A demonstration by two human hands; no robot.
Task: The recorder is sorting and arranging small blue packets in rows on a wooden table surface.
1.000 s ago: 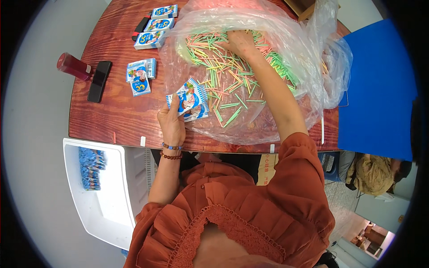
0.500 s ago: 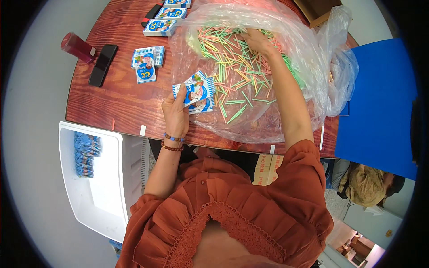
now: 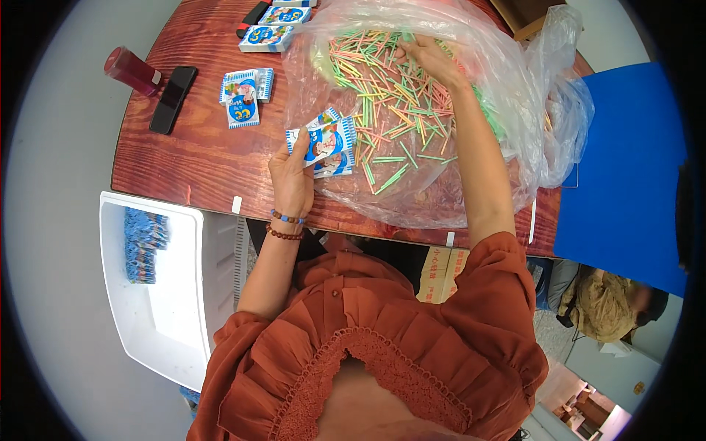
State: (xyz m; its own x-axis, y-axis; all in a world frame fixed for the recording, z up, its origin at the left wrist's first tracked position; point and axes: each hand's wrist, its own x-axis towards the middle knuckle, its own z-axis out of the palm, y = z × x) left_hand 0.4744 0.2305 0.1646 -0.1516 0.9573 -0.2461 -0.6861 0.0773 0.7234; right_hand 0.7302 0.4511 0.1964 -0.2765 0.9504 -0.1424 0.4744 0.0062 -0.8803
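Bin (image 3: 220,257) nearest, lower left, just off the edge of the counter (image 3: 206,162); blue packs (image 3: 143,242) inside. Left hand (image 3: 293,173) next: thumb on top, fingers pinching the held packets (image 3: 329,143) at their left end, fanned over the near-left part of the clear bag (image 3: 562,140). Looks a sound hold; a light pinch should avoid creasing. Farther, at left: phone (image 3: 173,100), two overlapping loose packets (image 3: 243,110), red bottle (image 3: 132,70). Sticks (image 3: 393,110), green, pink, yellow, lie scattered in the bag, denser toward its far side. Right hand (image 3: 434,60) is in there, fingers bent down at the pile; can't tell if they pinch any. Sticks look thin, probably brittle: best gathered lightly with the tips, no pressing into the heap, forearm clear of strays. Farthest: packet stacks (image 3: 265,38) in a row.
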